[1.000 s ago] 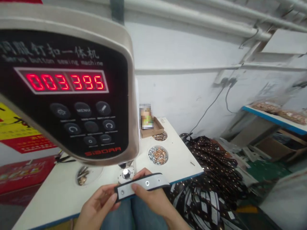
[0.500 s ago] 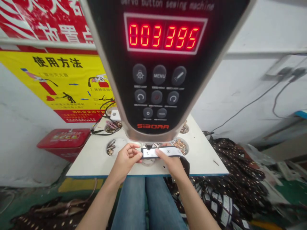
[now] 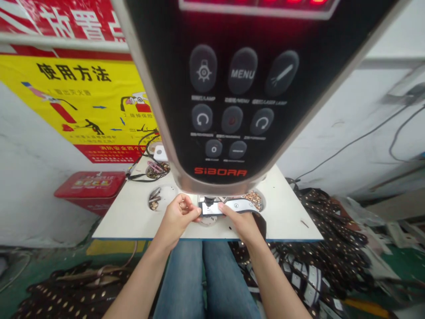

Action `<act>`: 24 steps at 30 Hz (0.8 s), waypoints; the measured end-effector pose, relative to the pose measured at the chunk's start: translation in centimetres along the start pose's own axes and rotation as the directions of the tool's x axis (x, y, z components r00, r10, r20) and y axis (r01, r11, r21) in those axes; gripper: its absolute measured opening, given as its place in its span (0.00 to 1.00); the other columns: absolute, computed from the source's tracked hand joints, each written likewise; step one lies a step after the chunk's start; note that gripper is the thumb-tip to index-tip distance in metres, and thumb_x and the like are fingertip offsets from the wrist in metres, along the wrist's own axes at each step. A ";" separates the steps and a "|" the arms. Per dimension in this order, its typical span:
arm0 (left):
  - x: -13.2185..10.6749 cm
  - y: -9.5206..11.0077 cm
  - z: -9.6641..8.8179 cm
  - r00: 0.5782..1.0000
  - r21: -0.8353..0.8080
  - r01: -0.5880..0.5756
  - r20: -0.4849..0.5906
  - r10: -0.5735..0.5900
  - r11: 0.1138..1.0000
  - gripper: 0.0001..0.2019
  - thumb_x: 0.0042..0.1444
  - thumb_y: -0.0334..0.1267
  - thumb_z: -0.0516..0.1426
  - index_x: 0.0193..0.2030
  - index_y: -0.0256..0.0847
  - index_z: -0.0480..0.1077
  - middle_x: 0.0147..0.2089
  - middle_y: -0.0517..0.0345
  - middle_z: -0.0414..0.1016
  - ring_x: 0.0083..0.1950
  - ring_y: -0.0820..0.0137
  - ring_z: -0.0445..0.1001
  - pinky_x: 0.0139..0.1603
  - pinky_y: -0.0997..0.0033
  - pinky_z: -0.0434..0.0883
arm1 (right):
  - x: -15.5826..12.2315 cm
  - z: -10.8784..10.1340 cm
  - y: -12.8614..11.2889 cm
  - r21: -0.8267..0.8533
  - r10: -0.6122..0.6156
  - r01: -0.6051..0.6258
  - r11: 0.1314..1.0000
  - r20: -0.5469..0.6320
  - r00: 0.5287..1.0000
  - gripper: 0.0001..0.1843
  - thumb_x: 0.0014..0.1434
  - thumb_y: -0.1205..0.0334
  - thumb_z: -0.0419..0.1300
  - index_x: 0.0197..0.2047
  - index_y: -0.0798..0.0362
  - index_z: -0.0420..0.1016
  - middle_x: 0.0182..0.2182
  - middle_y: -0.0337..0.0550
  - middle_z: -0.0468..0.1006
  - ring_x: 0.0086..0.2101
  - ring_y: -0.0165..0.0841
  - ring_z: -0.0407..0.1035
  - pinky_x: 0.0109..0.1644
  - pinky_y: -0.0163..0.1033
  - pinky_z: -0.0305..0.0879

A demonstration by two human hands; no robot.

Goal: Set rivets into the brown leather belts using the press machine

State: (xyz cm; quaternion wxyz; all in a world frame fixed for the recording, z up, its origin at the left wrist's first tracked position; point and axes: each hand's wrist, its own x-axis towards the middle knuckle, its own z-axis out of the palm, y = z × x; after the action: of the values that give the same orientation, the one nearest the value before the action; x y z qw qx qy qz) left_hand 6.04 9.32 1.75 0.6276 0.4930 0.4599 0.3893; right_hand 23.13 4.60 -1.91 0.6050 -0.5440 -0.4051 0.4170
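A black strap with a white, hole-punched backing [image 3: 239, 206] lies flat under the head of a button machine [image 3: 232, 88]. My left hand [image 3: 178, 216] pinches the strap's left end with thumb and fingers. My right hand [image 3: 241, 221] presses fingers down on the strap just right of the machine's punch [image 3: 209, 201]. The strap's free end curls down over the table's front edge. Both hands rest on the white table [image 3: 133, 221].
Round wells in the table hold metal studs [image 3: 253, 198] and small parts [image 3: 154, 200]. A red box [image 3: 90, 185] sits at the left under a yellow poster [image 3: 79, 102]. Piles of studded dark straps [image 3: 318, 248] lie on the floor right and left [image 3: 49, 297]. Cables run along the wall.
The view has swung from the right to face the machine and dropped closer. My hands carried the strap forward from the table edge and set it under the punch.
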 end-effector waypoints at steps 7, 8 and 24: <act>-1.6 1.9 -1.6 0.991 -0.114 -0.008 0.133 0.023 0.993 0.21 0.38 0.42 0.70 0.31 0.40 0.62 0.24 0.67 0.69 0.25 0.75 0.69 0.27 0.79 0.67 | -2.5 1.5 -3.4 0.255 0.044 -0.024 0.967 -0.073 0.996 0.11 0.50 0.54 0.67 0.33 0.50 0.72 0.25 0.34 0.71 0.28 0.32 0.65 0.34 0.36 0.61; -2.1 2.1 -2.5 0.978 -0.128 0.024 0.210 0.003 0.992 0.22 0.39 0.46 0.70 0.33 0.40 0.65 0.26 0.64 0.71 0.27 0.73 0.71 0.28 0.77 0.68 | -3.5 2.2 -4.2 0.311 0.084 -0.081 0.947 0.003 0.996 0.12 0.48 0.54 0.68 0.32 0.50 0.73 0.25 0.34 0.71 0.27 0.31 0.64 0.32 0.35 0.61; -25.4 5.9 -20.6 0.581 -0.196 -0.376 -0.811 0.066 0.906 0.12 0.58 0.35 0.56 0.44 0.35 0.76 0.38 0.60 0.81 0.23 0.83 0.71 0.27 0.86 0.66 | -21.7 15.4 -1.4 -0.124 0.263 -0.553 0.824 0.948 0.179 0.26 0.50 0.41 0.67 0.46 0.49 0.75 0.31 0.40 0.72 0.32 0.32 0.64 0.38 0.37 0.61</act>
State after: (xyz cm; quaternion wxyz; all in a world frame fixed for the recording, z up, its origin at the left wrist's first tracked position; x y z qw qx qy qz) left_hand -20.94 -8.04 10.56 0.3822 0.2063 0.5456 0.7167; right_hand 1.63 -11.04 -0.03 0.1785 -0.2031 -0.4600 0.8458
